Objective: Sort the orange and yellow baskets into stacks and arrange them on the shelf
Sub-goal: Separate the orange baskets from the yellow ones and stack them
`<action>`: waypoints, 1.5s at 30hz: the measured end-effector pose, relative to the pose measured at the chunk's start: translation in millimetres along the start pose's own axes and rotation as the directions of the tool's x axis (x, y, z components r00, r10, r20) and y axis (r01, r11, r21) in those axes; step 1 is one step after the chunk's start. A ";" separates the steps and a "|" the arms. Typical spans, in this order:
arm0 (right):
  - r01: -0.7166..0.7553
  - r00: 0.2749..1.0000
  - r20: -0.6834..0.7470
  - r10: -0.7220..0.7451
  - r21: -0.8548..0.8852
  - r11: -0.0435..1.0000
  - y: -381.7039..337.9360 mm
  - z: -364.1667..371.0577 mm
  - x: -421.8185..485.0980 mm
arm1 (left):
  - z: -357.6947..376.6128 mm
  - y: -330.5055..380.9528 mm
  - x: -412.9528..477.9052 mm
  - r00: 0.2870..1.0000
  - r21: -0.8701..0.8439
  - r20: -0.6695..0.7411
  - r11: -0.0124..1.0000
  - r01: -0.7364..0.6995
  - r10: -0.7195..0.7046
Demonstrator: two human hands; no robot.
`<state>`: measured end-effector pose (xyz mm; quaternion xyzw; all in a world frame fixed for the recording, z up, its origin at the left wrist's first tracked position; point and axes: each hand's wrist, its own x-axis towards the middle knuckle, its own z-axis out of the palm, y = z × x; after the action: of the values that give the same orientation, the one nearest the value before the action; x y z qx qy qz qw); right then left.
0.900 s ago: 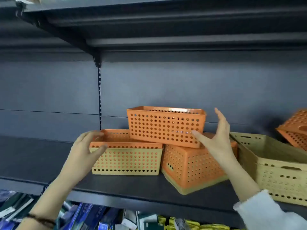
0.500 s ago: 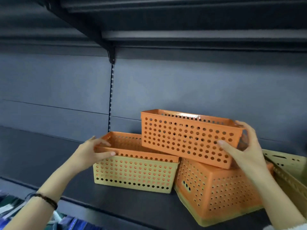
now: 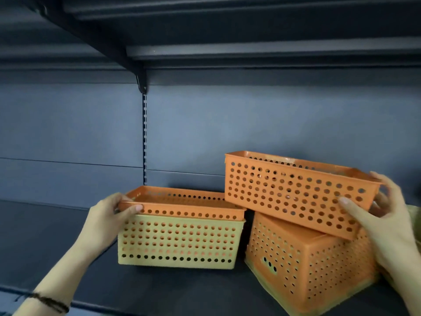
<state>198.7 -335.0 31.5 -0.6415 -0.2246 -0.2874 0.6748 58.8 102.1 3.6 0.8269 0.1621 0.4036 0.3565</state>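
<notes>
On the dark shelf (image 3: 68,258) a yellow perforated basket (image 3: 177,242) stands upright with an orange basket (image 3: 182,207) nested inside it. My left hand (image 3: 107,218) grips the left rim of that nested orange basket. To the right, an upturned orange basket (image 3: 303,267) nested with a yellow one lies tilted. A loose orange basket (image 3: 293,190) rests slanted on top of it, and my right hand (image 3: 387,222) holds its right end, thumb on the front wall.
The shelf's dark back panel has a slotted upright (image 3: 144,137) with a bracket (image 3: 141,82) holding the shelf above. Part of another yellow basket (image 3: 414,213) shows at the far right edge behind my right hand.
My right hand has closed on the top orange basket's right end. My left hand has gripped the nested orange basket's rim. The view has shifted left and closer.
</notes>
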 end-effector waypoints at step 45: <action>-0.053 0.983 0.176 0.052 0.004 0.999 19.8 -11.3 12.8 | 99.5 193.3 67.2 0.912 -0.411 0.025 0.836 -0.363 0.409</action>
<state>220.7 -347.3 24.6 -0.6673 -0.2675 -0.2109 0.6624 174.6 -40.3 138.1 0.7740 -0.1134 0.4446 0.4364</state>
